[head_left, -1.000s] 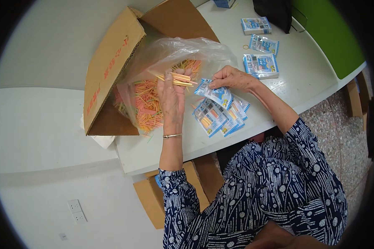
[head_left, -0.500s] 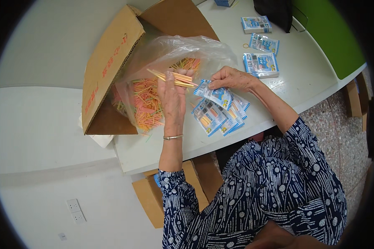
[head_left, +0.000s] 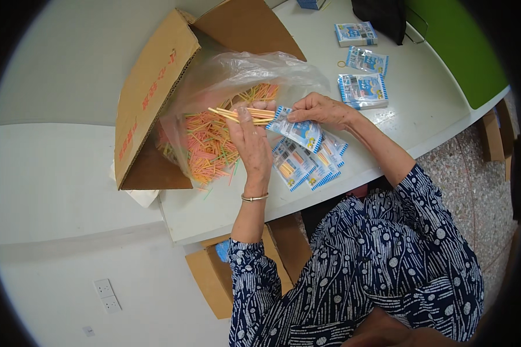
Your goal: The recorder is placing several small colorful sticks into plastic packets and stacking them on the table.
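Observation:
My left hand is closed on a small bundle of thin pink and yellow sticks, which lie nearly level and point right. Their right ends meet the edge of a blue and white clear packet; whether they are inside it is hard to see. My right hand pinches that packet near its upper edge between thumb and fingers. Below it, several packets with sticks inside overlap on the table. Many loose sticks fill a clear plastic bag to the left.
An opened cardboard box lies around the bag on the white table. At the far right are stacks of flat packets, a rubber band and a black bag. Another carton stands below the table's front edge.
My left hand has moved right with the sticks, bringing their ends up to the packet. The right hand has hardly moved and still pinches the packet.

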Action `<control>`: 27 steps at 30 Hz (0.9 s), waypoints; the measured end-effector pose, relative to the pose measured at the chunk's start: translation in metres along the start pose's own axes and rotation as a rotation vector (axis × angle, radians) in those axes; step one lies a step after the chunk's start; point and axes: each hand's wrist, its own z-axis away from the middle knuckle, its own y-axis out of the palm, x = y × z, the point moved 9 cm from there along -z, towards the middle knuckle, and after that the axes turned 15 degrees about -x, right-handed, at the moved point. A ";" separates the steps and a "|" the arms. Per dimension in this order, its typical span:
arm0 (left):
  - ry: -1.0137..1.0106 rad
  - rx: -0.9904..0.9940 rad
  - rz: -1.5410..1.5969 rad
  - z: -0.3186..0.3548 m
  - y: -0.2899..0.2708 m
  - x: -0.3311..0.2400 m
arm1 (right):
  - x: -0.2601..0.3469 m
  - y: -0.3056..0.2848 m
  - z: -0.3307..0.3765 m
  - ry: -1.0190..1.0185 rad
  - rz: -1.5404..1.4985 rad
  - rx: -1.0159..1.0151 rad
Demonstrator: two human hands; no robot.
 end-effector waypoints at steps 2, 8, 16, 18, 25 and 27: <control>0.063 0.012 -0.016 0.004 0.002 -0.006 | -0.002 0.000 0.000 0.027 -0.028 0.001; 0.100 0.050 -0.162 0.004 0.003 0.000 | 0.000 0.003 0.002 0.009 -0.026 0.022; 0.014 0.062 -0.246 0.001 0.004 0.015 | 0.004 0.008 0.000 -0.027 -0.003 -0.004; 0.041 0.077 -0.299 -0.002 0.003 0.014 | 0.005 0.012 -0.003 -0.045 -0.015 -0.006; -0.165 0.146 -0.263 -0.027 -0.001 0.033 | 0.008 0.007 -0.028 -0.130 -0.083 -0.073; -0.181 0.114 -0.200 -0.054 -0.021 0.039 | 0.016 0.015 -0.039 -0.146 -0.119 -0.080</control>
